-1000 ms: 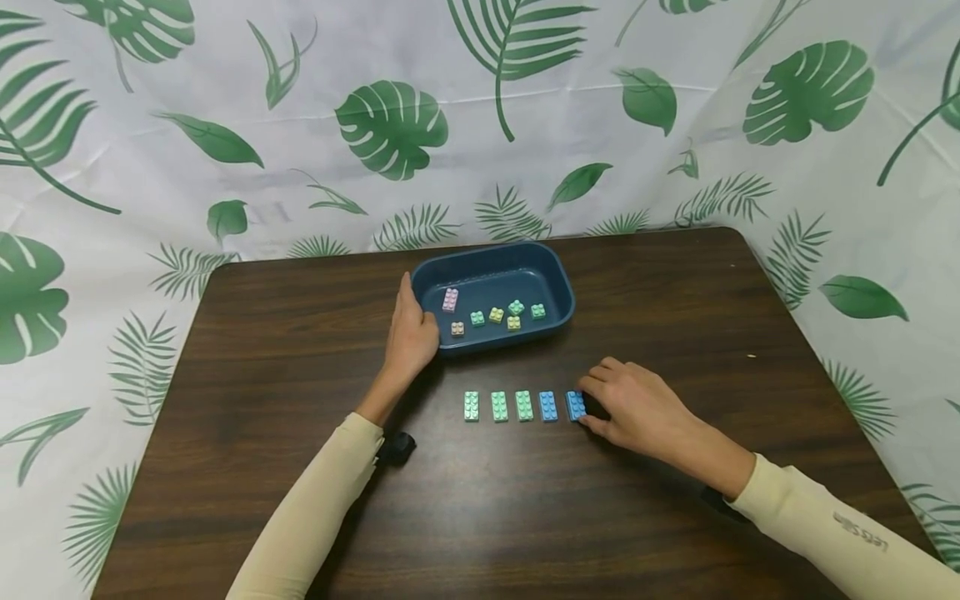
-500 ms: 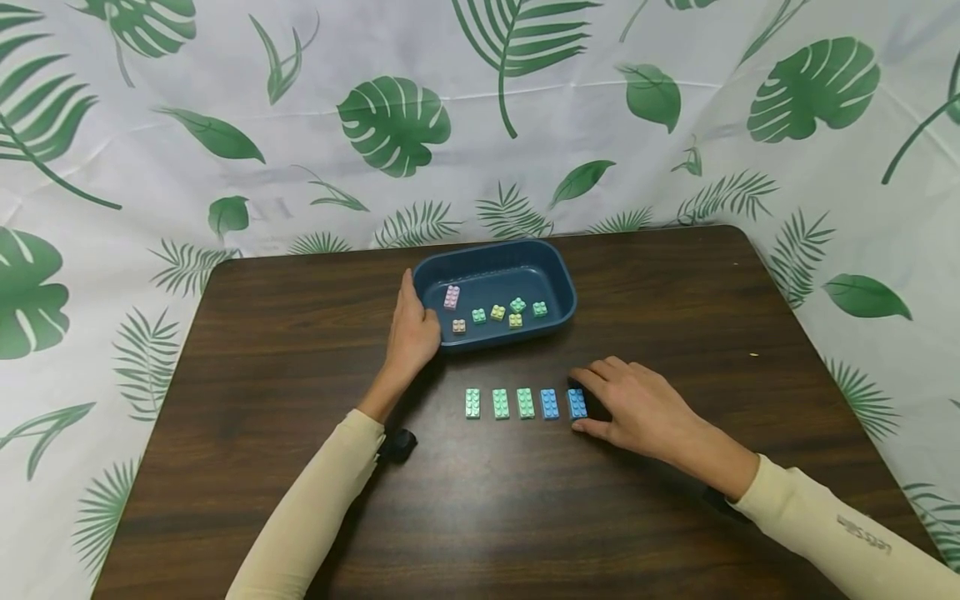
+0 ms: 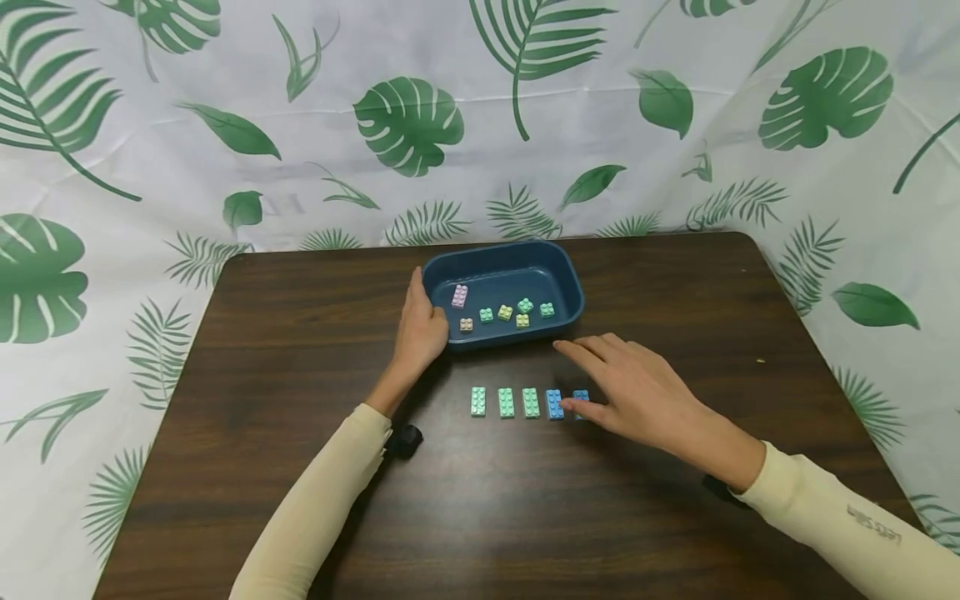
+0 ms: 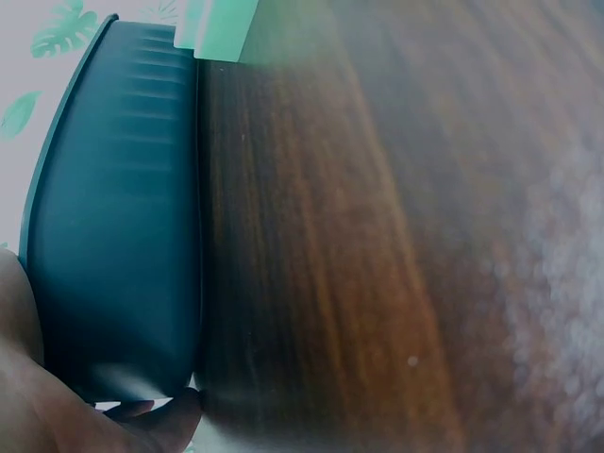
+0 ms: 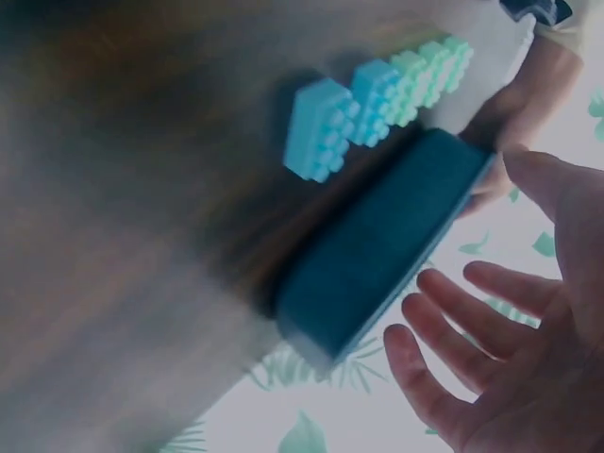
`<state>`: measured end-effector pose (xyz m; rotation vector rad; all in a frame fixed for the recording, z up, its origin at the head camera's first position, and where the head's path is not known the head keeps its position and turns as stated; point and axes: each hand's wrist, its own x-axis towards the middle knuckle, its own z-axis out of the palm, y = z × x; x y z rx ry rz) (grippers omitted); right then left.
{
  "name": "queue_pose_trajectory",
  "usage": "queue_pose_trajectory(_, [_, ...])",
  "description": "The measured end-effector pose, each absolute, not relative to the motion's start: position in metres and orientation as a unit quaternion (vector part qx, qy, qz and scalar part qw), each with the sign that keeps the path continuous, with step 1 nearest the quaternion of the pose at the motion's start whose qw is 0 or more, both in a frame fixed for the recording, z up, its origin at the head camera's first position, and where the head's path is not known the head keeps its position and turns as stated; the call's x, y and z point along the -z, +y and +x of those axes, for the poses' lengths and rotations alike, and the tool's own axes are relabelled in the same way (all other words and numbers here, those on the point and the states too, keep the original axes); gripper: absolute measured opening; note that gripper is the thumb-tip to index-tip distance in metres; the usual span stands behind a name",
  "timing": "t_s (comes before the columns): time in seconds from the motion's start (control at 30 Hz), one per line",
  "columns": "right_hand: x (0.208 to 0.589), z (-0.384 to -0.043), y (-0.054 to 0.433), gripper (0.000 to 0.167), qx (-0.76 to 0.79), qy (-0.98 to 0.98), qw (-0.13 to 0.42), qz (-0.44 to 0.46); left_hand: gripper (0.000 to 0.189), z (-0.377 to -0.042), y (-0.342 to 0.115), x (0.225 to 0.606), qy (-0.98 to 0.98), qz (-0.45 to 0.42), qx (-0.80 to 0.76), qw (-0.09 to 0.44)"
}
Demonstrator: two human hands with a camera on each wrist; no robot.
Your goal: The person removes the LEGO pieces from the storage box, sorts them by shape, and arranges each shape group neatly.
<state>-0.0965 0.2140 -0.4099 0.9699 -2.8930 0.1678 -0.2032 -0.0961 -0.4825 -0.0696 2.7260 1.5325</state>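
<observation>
My left hand [image 3: 420, 330] holds the left end of a dark blue tray [image 3: 501, 337], thumb at the near corner and fingers along the side. In the left wrist view the tray's long wall [image 4: 123, 208] stands beside that hand. My right hand [image 3: 633, 387] hovers over the right end of a row of toy building bricks, fingers spread and holding nothing. That row has three green bricks [image 3: 506, 403] and two blue bricks [image 3: 554, 405]; the rightmost blue brick [image 5: 317, 132] is partly hidden by the right hand in the head view.
Inside the tray lie a pink brick [image 3: 460, 296], a small peach brick [image 3: 467, 324], small yellow bricks [image 3: 522, 321] and small green bricks [image 3: 547, 310]. The dark wooden table [image 3: 300, 333] meets a leaf-patterned cloth [image 3: 300, 167] behind.
My right hand has let go of the rightmost blue brick, lifted and moved toward the tray with its fingers spreading. The left hand stays on the tray; the head view has shifted slightly.
</observation>
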Motion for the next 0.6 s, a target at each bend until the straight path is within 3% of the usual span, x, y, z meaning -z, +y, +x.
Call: queue_pose_trajectory(0.6, [0.382,-0.163,0.153,0.061,-0.071,-0.941,0.064,0.323,0.075,-0.203,-0.099,0.481,0.878,-0.021,-0.479,0.008])
